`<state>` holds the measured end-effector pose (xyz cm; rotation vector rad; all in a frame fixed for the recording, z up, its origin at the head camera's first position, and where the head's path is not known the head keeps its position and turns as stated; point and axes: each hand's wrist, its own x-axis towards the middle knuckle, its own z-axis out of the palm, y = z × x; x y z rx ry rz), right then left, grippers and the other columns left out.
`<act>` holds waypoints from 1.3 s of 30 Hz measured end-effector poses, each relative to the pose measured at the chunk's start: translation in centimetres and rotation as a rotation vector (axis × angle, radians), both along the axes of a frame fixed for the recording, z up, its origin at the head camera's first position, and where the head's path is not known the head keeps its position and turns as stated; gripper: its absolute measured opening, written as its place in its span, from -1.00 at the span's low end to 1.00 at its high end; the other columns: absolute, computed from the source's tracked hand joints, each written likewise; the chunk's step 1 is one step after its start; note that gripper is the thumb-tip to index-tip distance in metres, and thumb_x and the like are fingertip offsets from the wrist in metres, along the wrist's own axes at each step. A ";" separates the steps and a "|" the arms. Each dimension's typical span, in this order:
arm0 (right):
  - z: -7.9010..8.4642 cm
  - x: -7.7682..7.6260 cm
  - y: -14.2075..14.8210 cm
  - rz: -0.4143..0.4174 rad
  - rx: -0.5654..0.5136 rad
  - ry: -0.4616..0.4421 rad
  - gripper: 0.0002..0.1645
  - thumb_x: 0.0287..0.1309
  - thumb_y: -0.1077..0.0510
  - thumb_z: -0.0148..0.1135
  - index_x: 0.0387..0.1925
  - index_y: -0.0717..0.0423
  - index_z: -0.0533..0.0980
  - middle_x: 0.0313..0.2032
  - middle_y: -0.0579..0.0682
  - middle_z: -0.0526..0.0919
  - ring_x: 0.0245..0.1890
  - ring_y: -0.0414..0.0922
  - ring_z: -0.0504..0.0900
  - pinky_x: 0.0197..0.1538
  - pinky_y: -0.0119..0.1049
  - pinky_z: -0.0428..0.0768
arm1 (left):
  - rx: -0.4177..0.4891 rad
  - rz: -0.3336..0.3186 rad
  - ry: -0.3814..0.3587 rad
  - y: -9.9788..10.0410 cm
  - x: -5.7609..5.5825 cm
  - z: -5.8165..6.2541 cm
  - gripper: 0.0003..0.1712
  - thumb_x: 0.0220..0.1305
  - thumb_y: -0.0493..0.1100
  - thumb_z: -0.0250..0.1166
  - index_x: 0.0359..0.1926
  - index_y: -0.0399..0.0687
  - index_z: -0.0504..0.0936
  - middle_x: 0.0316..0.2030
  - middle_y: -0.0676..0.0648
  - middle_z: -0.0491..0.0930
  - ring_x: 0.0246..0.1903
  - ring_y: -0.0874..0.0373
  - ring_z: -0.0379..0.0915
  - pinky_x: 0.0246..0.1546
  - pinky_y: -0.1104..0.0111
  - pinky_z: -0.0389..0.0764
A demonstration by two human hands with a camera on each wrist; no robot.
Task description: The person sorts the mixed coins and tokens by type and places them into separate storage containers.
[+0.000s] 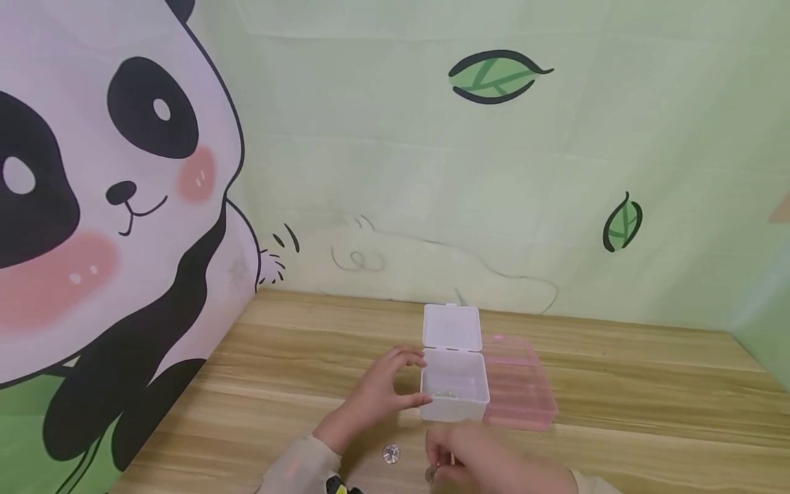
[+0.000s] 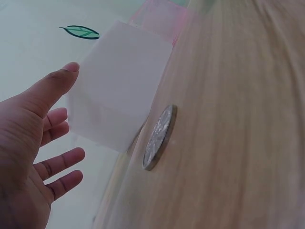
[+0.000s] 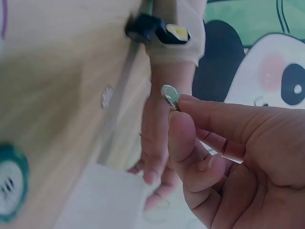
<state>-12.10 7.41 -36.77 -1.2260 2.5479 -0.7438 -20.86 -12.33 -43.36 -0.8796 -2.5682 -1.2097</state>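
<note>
My right hand (image 1: 472, 456) pinches a small round silvery disc (image 3: 170, 95) between thumb and index finger, in front of the white box. A second disc (image 1: 391, 453), shiny and patterned on its face, lies on the wooden table between my forearms; it also shows large in the left wrist view (image 2: 159, 138). The white plastic box (image 1: 455, 410) stands with its lid (image 1: 452, 327) flipped back, and some small shiny pieces (image 1: 446, 394) lie inside. At its left side is my left hand (image 1: 385, 384), thumb and fingers spread, thumb tip by the front left corner.
A translucent pink case (image 1: 521, 391) sits right against the white box's right side. Behind the wooden table (image 1: 648, 398) hangs a pale green backdrop (image 1: 370, 103) with a panda and leaves. A round teal-rimmed white thing (image 3: 9, 183) shows at the right wrist view's edge.
</note>
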 end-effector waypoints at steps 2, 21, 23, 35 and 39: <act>0.5 -0.4 0.2 -0.020 -0.010 0.006 -0.84 0.13 0.18 0.29 -0.48 -0.05 0.47 -0.50 -0.33 0.55 -0.48 -0.51 0.38 -0.39 -0.60 0.45 | -0.007 0.001 -0.003 0.1 0.0 0.0 -0.46 0.00 -0.03 0.48 0.00 -0.09 0.55 0.17 -0.09 0.50 0.21 -0.04 0.40 0.26 0.05 0.41; 2.4 -5.4 2.0 -0.169 -0.074 -0.040 -0.87 0.15 0.27 0.26 -0.40 0.10 0.44 -0.50 -0.10 0.57 -0.62 -0.40 0.42 -0.54 -0.48 0.50 | 0.016 0.008 -0.037 0.2 0.1 0.1 -0.45 -0.03 -0.06 0.50 0.00 -0.09 0.55 0.17 -0.08 0.49 0.21 -0.04 0.39 0.22 0.03 0.45; 2.3 -5.9 2.2 -0.190 -0.082 -0.044 -0.87 0.15 0.29 0.26 -0.39 0.12 0.44 -0.49 -0.09 0.57 -0.63 -0.38 0.43 -0.54 -0.48 0.51 | 0.017 0.007 -0.034 0.2 0.1 0.1 -0.46 -0.02 -0.06 0.49 -0.01 -0.08 0.55 0.16 -0.08 0.50 0.21 -0.03 0.39 0.21 0.03 0.46; 1.5 -8.0 2.2 -0.260 -0.064 0.044 -0.84 0.14 0.30 0.27 -0.43 0.12 0.42 -0.49 -0.11 0.60 -0.64 -0.35 0.41 -0.56 -0.49 0.46 | 0.019 0.004 -0.005 0.3 0.1 0.1 -0.46 -0.02 -0.05 0.50 -0.02 -0.11 0.54 0.13 -0.09 0.51 0.18 -0.04 0.42 0.18 0.04 0.48; 1.1 -8.7 1.9 -0.263 -0.009 0.080 -0.82 0.13 0.28 0.28 -0.45 0.09 0.42 -0.51 -0.14 0.56 -0.61 -0.33 0.38 -0.53 -0.51 0.40 | 0.013 0.004 0.003 0.3 0.0 0.0 -0.46 -0.02 -0.04 0.50 -0.02 -0.11 0.54 0.12 -0.08 0.51 0.17 -0.03 0.43 0.16 0.05 0.49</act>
